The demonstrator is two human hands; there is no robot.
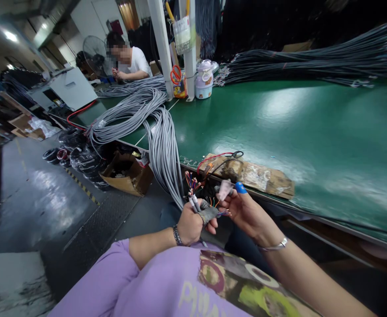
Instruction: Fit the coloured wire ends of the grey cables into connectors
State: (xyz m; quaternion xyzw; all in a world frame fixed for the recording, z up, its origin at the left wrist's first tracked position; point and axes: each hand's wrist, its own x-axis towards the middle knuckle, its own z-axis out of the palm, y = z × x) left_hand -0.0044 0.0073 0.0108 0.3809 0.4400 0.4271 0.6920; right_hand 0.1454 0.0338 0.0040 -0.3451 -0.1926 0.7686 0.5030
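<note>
My left hand [191, 223] is closed around the ends of grey cables [194, 203], its thumb wrapped in a grey cover. Thin coloured wires [191, 180] fan out from the cable ends just above the fist. My right hand [246, 211] is beside it, fingers pinching the coloured wire tips near the left thumb; its thumb wears a blue cap [240, 188] and another finger is taped. The cable ends belong to a thick grey cable bundle [162, 145] that hangs down from the green table [312, 127] edge.
A worn cardboard pad [262, 176] with red and black wires [218, 157] lies on the table edge. A cardboard box [127, 174] stands on the floor. Dark cable bundles [312, 61] lie at the back. Scissors [176, 74] and a jar [204, 79] stand by a white post. Another person [129, 59] works far left.
</note>
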